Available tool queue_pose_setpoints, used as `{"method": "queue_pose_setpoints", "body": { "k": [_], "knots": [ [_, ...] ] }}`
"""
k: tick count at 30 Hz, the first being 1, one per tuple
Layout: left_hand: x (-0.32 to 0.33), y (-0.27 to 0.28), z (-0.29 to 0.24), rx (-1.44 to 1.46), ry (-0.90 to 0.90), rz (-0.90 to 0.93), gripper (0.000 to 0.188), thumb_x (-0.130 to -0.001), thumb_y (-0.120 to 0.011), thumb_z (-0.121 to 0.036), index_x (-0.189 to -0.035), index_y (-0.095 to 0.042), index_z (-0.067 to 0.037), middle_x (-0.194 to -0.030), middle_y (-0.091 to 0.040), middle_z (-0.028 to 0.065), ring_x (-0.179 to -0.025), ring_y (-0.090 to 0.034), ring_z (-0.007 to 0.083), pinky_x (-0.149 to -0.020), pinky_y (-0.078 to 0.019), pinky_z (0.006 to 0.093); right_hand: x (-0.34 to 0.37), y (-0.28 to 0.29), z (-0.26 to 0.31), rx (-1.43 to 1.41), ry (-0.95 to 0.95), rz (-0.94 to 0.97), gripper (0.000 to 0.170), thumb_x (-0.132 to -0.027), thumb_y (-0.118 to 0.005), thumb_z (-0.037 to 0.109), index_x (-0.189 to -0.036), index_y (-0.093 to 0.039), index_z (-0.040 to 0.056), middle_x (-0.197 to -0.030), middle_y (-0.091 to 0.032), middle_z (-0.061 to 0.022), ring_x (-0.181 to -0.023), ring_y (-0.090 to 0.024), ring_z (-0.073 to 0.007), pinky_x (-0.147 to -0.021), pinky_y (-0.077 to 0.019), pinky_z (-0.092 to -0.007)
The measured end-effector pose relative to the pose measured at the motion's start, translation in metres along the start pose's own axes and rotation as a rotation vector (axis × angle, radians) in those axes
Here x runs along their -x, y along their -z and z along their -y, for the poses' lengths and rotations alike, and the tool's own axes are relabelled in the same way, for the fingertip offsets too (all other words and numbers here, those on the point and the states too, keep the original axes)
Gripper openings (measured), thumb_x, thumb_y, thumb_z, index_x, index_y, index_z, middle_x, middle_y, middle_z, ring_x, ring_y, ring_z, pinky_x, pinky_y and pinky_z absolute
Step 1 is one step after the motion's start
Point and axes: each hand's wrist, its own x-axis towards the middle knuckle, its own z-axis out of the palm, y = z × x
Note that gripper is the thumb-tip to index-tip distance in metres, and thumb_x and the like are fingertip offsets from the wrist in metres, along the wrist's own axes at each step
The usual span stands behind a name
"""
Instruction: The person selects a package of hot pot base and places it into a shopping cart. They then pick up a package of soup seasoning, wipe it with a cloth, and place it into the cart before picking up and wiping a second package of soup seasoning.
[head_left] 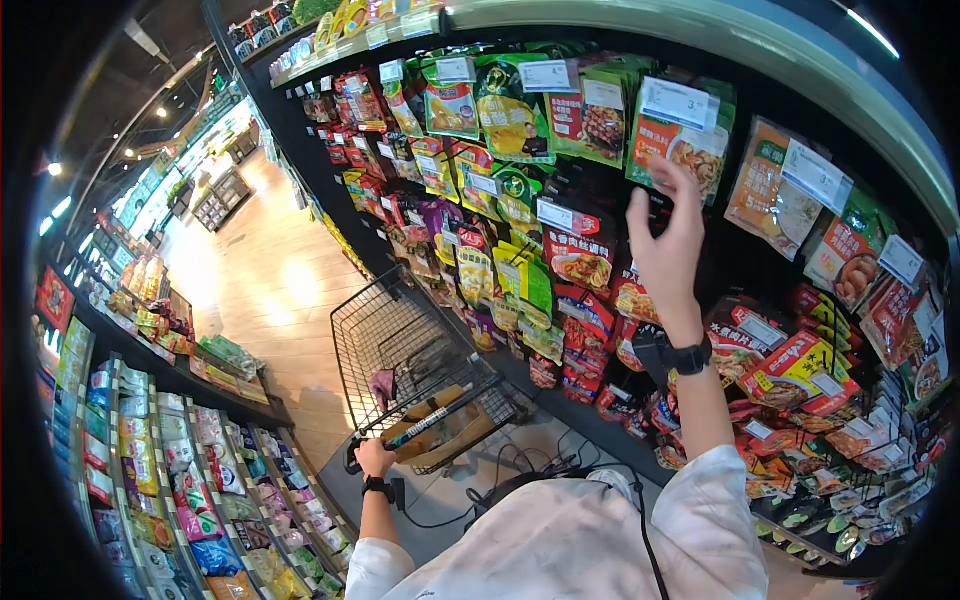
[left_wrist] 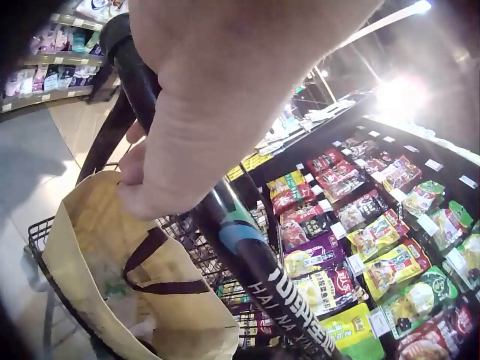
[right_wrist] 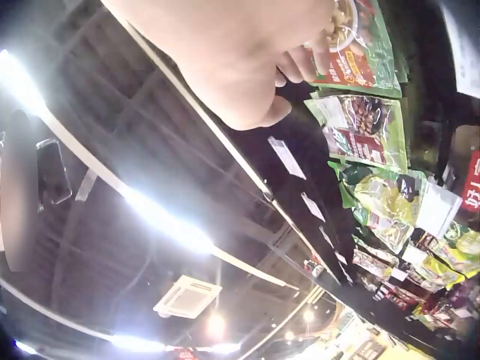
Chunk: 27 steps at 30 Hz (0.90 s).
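My left hand [head_left: 375,458] is curled round the black handle [left_wrist: 225,217] of a shopping cart [head_left: 395,335], low at centre-left in the head view. My right hand [head_left: 668,238] is raised before the hanging seasoning packets, fingers bent loosely with nothing between them. Just beyond its fingertips hangs a green-edged packet [head_left: 690,150] with a price tag [head_left: 680,104] over it. In the right wrist view, the fingers [right_wrist: 304,64] overlap the lower edge of a green and red packet [right_wrist: 360,67]; whether they touch it I cannot tell.
A beige bag [left_wrist: 112,247] with dark straps stands in the cart. Rows of packets [head_left: 580,255] cover the rack on the right. Shelves of bagged goods [head_left: 190,490] line the left side. Wooden floor [head_left: 290,270] runs ahead of the cart, and cables [head_left: 540,465] cross near my body.
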Motion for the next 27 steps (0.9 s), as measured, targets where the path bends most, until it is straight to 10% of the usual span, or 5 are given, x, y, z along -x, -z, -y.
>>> {"method": "queue_pose_setpoints", "body": {
  "k": [9,16,21,27],
  "knots": [
    [0.008,-0.017,-0.010,0.032,0.096,-0.210,0.025,-0.065,-0.074,-0.017,-0.088,-0.077,-0.010,-0.102,-0.070,0.0102,-0.097,-0.060,0.0339,-0.094,-0.0424,0.0452,-0.009,0.021,-0.049,0.151,-0.001,-0.230,0.058,-0.087,-0.067,0.002,-0.139,-0.042,-0.0005,-0.135,-0.048,-0.0214,-0.124,-0.049,-0.0365,-0.107,-0.0384,-0.0441],
    [0.025,0.018,-0.030,0.306,0.146,-0.031,0.070,-0.060,-0.088,-0.040,-0.120,-0.067,-0.011,-0.112,-0.069,0.0099,-0.114,-0.060,0.0308,-0.108,-0.0344,0.0483,-0.004,0.015,-0.056,0.073,-0.146,-0.187,0.070,-0.086,-0.070,-0.001,-0.147,-0.036,0.0003,-0.136,-0.047,-0.0198,-0.117,-0.054,-0.0263,-0.092,-0.0485,-0.0374],
    [0.059,0.029,-0.047,0.512,0.232,-0.237,0.075,-0.070,-0.084,-0.034,-0.134,-0.055,-0.007,-0.123,-0.062,0.0212,-0.121,-0.055,0.0374,-0.107,-0.0377,0.0471,0.000,0.009,-0.058,-0.344,-0.436,-0.072,0.042,-0.097,-0.069,0.009,-0.132,-0.052,-0.0070,-0.119,-0.065,-0.0149,-0.102,-0.063,-0.0155,-0.088,-0.0516,-0.0297],
    [0.104,0.101,-0.077,0.666,0.114,-0.434,0.046,-0.085,-0.073,-0.012,-0.127,-0.060,0.002,-0.121,-0.066,0.0206,-0.114,-0.063,0.0337,-0.099,-0.0485,0.0403,0.015,-0.012,-0.005,-0.409,-0.342,-0.134,0.033,-0.098,-0.065,0.006,-0.125,-0.052,-0.0074,-0.122,-0.063,-0.0161,-0.111,-0.060,-0.0178,-0.098,-0.0469,-0.0324]
  ]
}}
